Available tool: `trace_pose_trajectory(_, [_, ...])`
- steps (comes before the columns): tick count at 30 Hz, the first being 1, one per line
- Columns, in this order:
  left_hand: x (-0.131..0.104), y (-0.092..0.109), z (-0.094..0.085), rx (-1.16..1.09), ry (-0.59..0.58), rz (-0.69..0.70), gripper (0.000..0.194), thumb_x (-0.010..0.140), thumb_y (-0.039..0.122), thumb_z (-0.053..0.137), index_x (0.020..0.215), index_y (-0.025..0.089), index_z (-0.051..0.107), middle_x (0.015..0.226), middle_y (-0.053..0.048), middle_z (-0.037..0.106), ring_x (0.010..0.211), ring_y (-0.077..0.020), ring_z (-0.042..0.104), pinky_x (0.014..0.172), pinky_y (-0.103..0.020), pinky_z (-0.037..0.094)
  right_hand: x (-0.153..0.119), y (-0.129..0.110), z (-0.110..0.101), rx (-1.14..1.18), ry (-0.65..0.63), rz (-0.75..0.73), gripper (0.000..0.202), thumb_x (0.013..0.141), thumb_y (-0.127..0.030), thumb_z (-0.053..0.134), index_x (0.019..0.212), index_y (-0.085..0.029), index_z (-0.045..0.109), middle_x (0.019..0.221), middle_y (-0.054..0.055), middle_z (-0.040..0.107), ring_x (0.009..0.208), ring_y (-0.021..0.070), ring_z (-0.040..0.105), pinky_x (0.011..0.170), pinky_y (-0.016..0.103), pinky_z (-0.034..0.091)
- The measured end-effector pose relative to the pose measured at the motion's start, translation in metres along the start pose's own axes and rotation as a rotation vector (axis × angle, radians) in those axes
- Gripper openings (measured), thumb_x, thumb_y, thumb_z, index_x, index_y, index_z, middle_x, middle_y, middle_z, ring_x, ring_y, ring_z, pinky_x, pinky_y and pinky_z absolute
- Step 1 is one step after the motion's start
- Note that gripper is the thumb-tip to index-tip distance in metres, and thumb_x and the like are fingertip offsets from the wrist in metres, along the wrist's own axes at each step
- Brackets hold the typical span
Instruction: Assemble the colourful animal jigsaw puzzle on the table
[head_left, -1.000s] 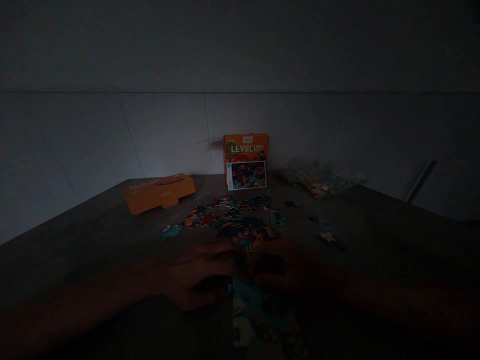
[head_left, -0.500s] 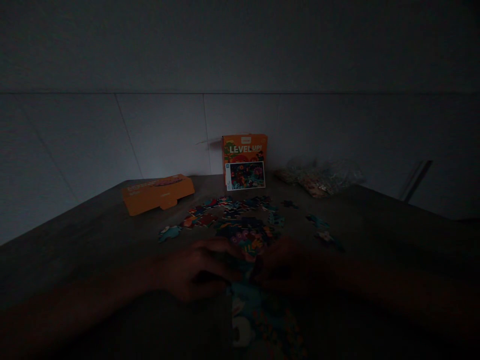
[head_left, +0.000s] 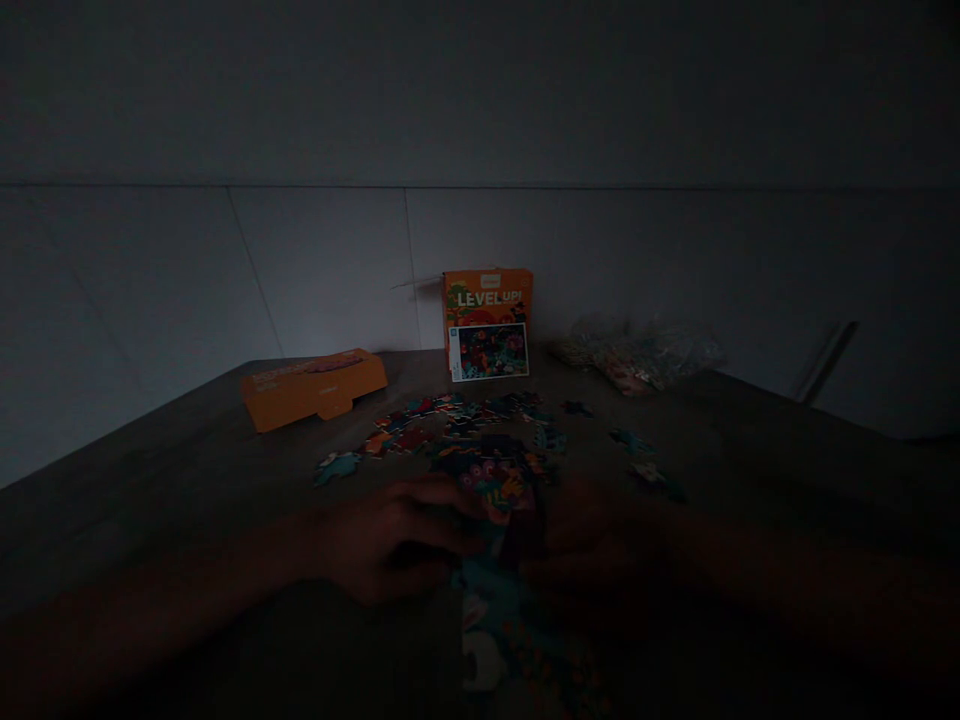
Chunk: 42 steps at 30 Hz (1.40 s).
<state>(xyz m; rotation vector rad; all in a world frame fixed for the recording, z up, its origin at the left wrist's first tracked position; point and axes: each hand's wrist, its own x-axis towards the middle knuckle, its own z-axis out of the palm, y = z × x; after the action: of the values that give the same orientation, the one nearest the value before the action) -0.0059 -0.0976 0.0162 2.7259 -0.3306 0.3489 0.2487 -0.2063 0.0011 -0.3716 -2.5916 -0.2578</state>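
Note:
The view is very dark. A partly joined puzzle [head_left: 484,580] runs from the middle of the table toward me. My left hand [head_left: 397,535] rests at its left edge, thumb and fingers apart, fingertips touching the pieces. On the right side my right hand [head_left: 592,535] is dim and blurred beside a dark reddish piece [head_left: 523,535]; whether its fingers hold that piece is unclear. Loose puzzle pieces [head_left: 405,430] lie beyond the joined part. Further pieces [head_left: 649,473] are at the right, and a teal one [head_left: 337,466] at the left.
At the back an orange box [head_left: 489,290] stands upright with a picture card [head_left: 490,353] leaning on it. An orange box lid [head_left: 315,392] lies back left. Clear plastic bags [head_left: 645,355] sit back right, near the wall [head_left: 322,260].
My right hand has shifted slightly right, away from my left hand, and the dark reddish piece now shows between them. My left hand has stayed in place.

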Motion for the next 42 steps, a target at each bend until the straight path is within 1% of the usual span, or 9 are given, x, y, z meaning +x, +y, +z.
trace_pose_trajectory(3, [0.000,-0.001,0.001,0.004,0.005,0.005,0.041,0.085,0.013,0.059,0.126,0.017,0.062,0.134,-0.015,0.057,0.123,-0.0263,0.055,0.103,-0.040,0.049,0.002,-0.006,-0.002,-0.052,-0.054,-0.012,0.031,0.097,-0.022,0.042,0.076,-0.016,0.064,0.053,-0.002,0.053,0.047,0.0115,0.042,0.043,0.029,0.027])
trace_pose_trajectory(7, [-0.001,-0.003,0.000,0.021,-0.011,0.014,0.042,0.085,0.013,0.058,0.127,0.015,0.060,0.136,-0.015,0.056,0.125,-0.0256,0.053,0.105,-0.040,0.048,-0.001,-0.008,-0.002,-0.040,-0.150,0.019,0.028,0.097,-0.024,0.046,0.075,-0.020,0.062,0.054,-0.002,0.053,0.048,0.0116,0.044,0.044,0.030,0.028])
trace_pose_trajectory(15, [0.001,0.000,-0.001,0.038,0.002,0.019,0.042,0.084,0.011,0.058,0.126,0.017,0.061,0.133,-0.015,0.057,0.122,-0.0265,0.056,0.102,-0.042,0.051,-0.002,-0.006,0.001,0.048,-0.109,0.063,0.029,0.097,-0.022,0.043,0.075,-0.018,0.062,0.056,-0.001,0.054,0.048,0.0114,0.042,0.044,0.029,0.027])
trace_pose_trajectory(19, [0.001,0.001,-0.003,0.041,-0.003,0.018,0.042,0.084,0.011,0.060,0.126,0.018,0.061,0.132,-0.014,0.058,0.122,-0.0262,0.056,0.101,-0.041,0.051,-0.001,-0.004,0.002,0.277,-0.117,0.235,0.029,0.092,-0.025,0.049,0.065,-0.018,0.056,0.052,-0.005,0.047,0.045,0.0076,0.034,0.044,0.024,0.027])
trace_pose_trajectory(22, [0.001,0.003,-0.005,0.060,-0.050,0.005,0.042,0.085,0.012,0.060,0.127,0.017,0.061,0.133,-0.015,0.056,0.124,-0.0260,0.055,0.104,-0.039,0.049,0.003,-0.003,0.000,0.434,-0.167,0.368,0.034,0.091,-0.025,0.050,0.059,-0.016,0.052,0.052,-0.005,0.045,0.047,0.0055,0.035,0.047,0.020,0.030])
trace_pose_trajectory(26, [0.001,0.004,-0.005,0.115,-0.070,0.019,0.042,0.085,0.012,0.057,0.127,0.015,0.060,0.136,-0.017,0.053,0.125,-0.0276,0.053,0.105,-0.040,0.048,0.008,-0.002,-0.007,0.522,-0.192,0.455,0.033,0.092,-0.025,0.052,0.061,-0.014,0.055,0.054,-0.004,0.047,0.047,0.0045,0.037,0.047,0.017,0.031])
trace_pose_trajectory(32, [0.001,0.004,0.000,0.183,-0.014,0.188,0.041,0.083,0.010,0.052,0.123,0.010,0.059,0.120,-0.017,0.064,0.118,-0.0291,0.055,0.104,-0.044,0.046,0.009,-0.002,-0.006,0.550,-0.182,0.456,0.032,0.089,-0.023,0.052,0.058,-0.015,0.051,0.053,-0.006,0.042,0.047,0.0042,0.035,0.048,0.017,0.030])
trace_pose_trajectory(38, [0.006,0.011,-0.004,0.156,-0.054,0.118,0.045,0.077,0.006,0.053,0.122,0.012,0.060,0.112,-0.014,0.068,0.109,-0.0261,0.058,0.101,-0.041,0.047,0.008,-0.004,-0.008,0.509,-0.214,0.477,0.032,0.089,-0.022,0.051,0.059,-0.015,0.051,0.053,-0.006,0.039,0.047,0.0044,0.034,0.048,0.018,0.028])
trace_pose_trajectory(42, [0.010,0.016,-0.007,0.118,-0.091,0.070,0.051,0.076,0.008,0.052,0.127,0.015,0.056,0.114,-0.012,0.068,0.110,-0.0264,0.058,0.100,-0.043,0.046,0.009,-0.005,-0.009,0.477,-0.216,0.463,0.028,0.089,-0.021,0.052,0.062,-0.015,0.055,0.054,-0.005,0.046,0.047,0.0049,0.036,0.048,0.018,0.030])
